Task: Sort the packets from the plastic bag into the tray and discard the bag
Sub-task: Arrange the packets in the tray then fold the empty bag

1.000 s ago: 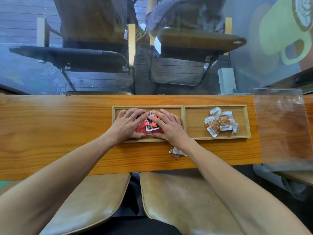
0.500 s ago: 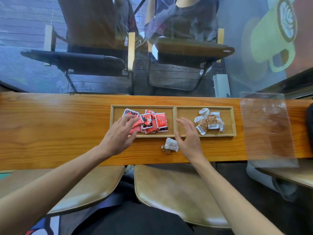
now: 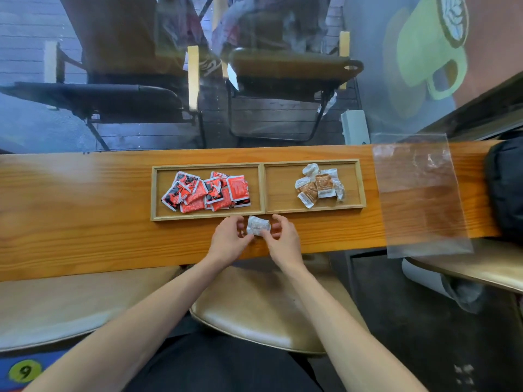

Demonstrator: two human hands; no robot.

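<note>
A two-compartment wooden tray (image 3: 262, 188) lies on the wooden counter. Several red packets (image 3: 208, 190) fill its left compartment; a few brown-and-white packets (image 3: 319, 188) lie in the right one. Just in front of the tray's front rim sits a crumpled white packet (image 3: 258, 225). My left hand (image 3: 227, 240) and my right hand (image 3: 283, 239) both close their fingers on it, one from each side. An empty clear plastic bag (image 3: 418, 193) lies flat on the counter to the right of the tray.
The counter (image 3: 79, 210) runs left to right against a glass pane. A black bag (image 3: 506, 190) sits at its far right end. Tan stool seats (image 3: 263, 309) stand below the counter's near edge.
Both hands left the red packets in the left compartment and drew back to the counter in front of the tray, where they now hold the white packet.
</note>
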